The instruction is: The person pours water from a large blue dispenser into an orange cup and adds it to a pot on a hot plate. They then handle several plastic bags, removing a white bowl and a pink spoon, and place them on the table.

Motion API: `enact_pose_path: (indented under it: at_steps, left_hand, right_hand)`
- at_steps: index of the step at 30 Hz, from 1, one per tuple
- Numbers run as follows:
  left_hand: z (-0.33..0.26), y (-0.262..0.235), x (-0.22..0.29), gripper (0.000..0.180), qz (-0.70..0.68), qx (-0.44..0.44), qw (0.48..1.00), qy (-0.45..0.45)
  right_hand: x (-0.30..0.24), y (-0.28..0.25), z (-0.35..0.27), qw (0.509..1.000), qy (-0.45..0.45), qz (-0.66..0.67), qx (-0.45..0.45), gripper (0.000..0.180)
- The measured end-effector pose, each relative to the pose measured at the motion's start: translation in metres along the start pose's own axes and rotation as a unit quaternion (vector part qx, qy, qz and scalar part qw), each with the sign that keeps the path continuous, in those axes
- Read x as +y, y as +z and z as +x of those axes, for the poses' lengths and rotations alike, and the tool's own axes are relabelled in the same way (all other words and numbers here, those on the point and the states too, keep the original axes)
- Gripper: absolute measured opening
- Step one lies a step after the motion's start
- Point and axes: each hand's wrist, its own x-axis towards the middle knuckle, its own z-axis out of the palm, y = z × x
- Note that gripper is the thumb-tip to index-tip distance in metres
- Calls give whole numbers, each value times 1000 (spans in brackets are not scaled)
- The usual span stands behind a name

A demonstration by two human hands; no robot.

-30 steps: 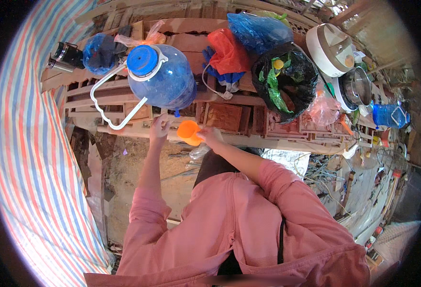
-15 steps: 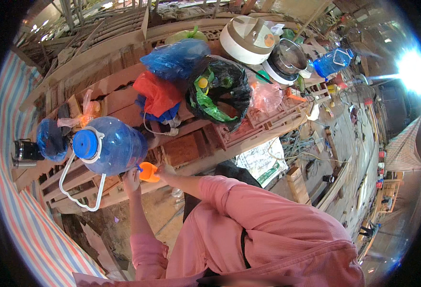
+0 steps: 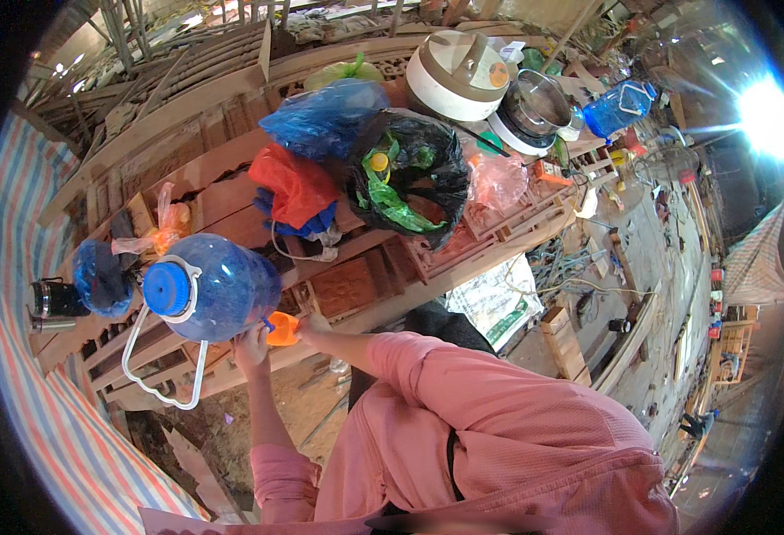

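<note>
Orange cup (image 3: 284, 331) in right hand (image 3: 313, 331); left hand (image 3: 251, 349) just beside

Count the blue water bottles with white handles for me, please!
2. One blue bottle is on the left, next to the person's left hand; the other bottle is farther right, past the black bag. More could hide in the clutter.

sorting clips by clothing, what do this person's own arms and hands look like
The left sleeve and right sleeve are pink, long-cut fabric bunched up toward the elbows; the right one shows a fine texture. The left hand and right hand wear no gloves; rings can't be made out.
</note>
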Motion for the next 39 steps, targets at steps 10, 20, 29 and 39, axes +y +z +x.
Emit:
enact_pose_path:
  at_steps: [10, 20, 29, 39]
  left_hand:
    - [-2, 2, -8, 21, 15, 27, 998, 59]
    - [-2, 5, -11, 22, 42, -10, 999, 3]
    - [-1, -6, 5, 24, 61, -7, 998, 8]
    - [-2, -3, 1, 27, 62, -22, 998, -9]
  right_hand:
    - [5, 6, -2, 1000, 5, -1, 0, 14]
    - [81, 58, 49, 993, -84, 79, 25, 12]
    - [46, -8, -6, 999, -46, -25, 4, 17]
    - [74, 26, 24, 997, -55, 26, 57, 23]
